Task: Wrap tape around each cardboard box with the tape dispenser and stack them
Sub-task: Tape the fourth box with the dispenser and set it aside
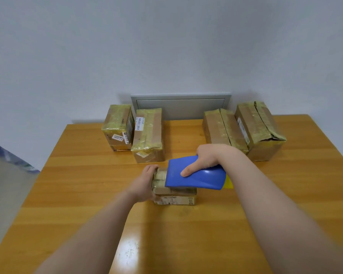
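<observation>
A small cardboard box (174,198) is set on the wooden desk (83,194), near the middle. Its left end is gripped by the left hand (144,182), the fingers curled round it. The blue tape dispenser (198,176) is held on top of this box by the right hand (208,158), which is closed round its far side, with the forefinger laid straight along its top. At the far side of the desk four taped boxes are stood: the outer left box (118,127) just beside the inner left box (149,135), and, well apart to the right, the inner right box (222,129) just beside the outer right box (259,129).
</observation>
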